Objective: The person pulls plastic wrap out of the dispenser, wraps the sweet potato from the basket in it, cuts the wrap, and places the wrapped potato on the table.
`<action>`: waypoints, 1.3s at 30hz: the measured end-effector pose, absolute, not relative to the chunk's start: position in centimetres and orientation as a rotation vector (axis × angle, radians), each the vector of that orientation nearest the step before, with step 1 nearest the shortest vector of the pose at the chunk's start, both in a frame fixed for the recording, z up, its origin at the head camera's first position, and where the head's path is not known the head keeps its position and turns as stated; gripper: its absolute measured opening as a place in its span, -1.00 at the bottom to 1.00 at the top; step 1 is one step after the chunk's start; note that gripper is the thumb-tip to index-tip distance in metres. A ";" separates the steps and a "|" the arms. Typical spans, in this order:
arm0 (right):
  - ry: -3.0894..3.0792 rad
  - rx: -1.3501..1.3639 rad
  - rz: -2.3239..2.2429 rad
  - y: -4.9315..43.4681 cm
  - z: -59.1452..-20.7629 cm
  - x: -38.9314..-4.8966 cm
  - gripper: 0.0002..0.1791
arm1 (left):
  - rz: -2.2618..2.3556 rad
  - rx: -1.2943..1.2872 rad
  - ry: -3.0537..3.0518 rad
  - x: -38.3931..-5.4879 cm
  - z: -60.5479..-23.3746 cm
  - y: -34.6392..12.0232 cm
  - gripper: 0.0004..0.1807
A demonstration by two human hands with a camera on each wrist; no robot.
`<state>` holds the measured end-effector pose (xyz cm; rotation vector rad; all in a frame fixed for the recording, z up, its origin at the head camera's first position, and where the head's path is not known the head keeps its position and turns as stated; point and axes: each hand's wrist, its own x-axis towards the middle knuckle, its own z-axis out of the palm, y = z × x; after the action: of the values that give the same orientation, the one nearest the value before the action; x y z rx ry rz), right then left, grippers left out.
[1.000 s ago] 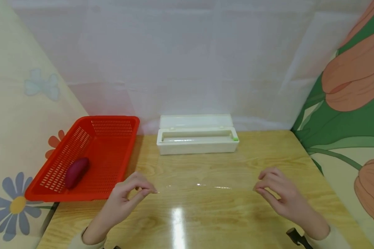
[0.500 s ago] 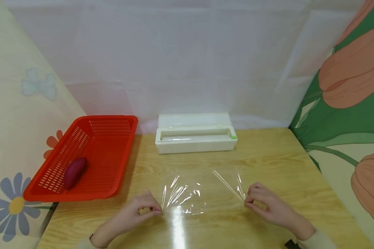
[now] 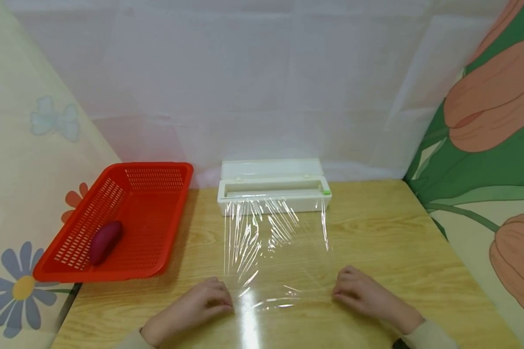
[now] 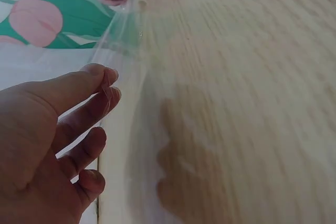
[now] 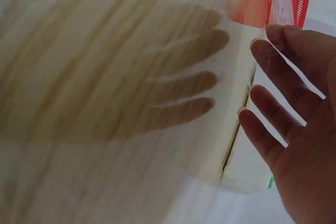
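Note:
A clear sheet of plastic wrap stretches over the wooden table, its far end overlapping the front of a white dispenser box in the head view. My left hand pinches the near left corner between thumb and index finger; the left wrist view shows the film bunched at those fingertips. On the opposite side, my right hand pinches the near right corner, with its other fingers spread in the right wrist view. The box's lid stands up at the back. Glossy creases run down the film.
A red plastic basket stands on the left, with a purple sweet potato-shaped item inside. A white cloth hangs behind the table, and flower-printed sheets flank both sides. A green tab sits at the box's right end.
Both hands have come down and towards the person, drawing slightly closer together with the plastic wrap. The film now shows spread out between the box and the hands. Basket and box stay put.

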<state>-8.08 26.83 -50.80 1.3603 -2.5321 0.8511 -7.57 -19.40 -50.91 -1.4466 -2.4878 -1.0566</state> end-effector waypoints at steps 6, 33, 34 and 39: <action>-2.577 1.393 0.793 26.5 -50.9 -8.0 -0.87 | -0.993 -1.364 -2.576 -7.1 -51.2 -19.5 -0.89; -2.961 1.054 0.827 25.3 -49.4 -8.0 -0.84 | -1.077 -1.302 -2.569 -6.8 -51.4 -20.6 -0.88; -2.988 1.032 0.829 25.2 -49.3 -8.0 -0.81 | -1.088 -1.289 -2.584 -6.7 -51.3 -20.6 -0.87; -3.057 1.009 0.812 25.5 -49.2 -8.2 -0.60 | -1.092 -1.251 -2.625 -6.5 -51.2 -20.9 -0.86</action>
<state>-8.18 25.47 -49.17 1.0093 -3.0573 0.8122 -6.50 -20.88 -51.15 -1.2506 -2.6251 -1.0915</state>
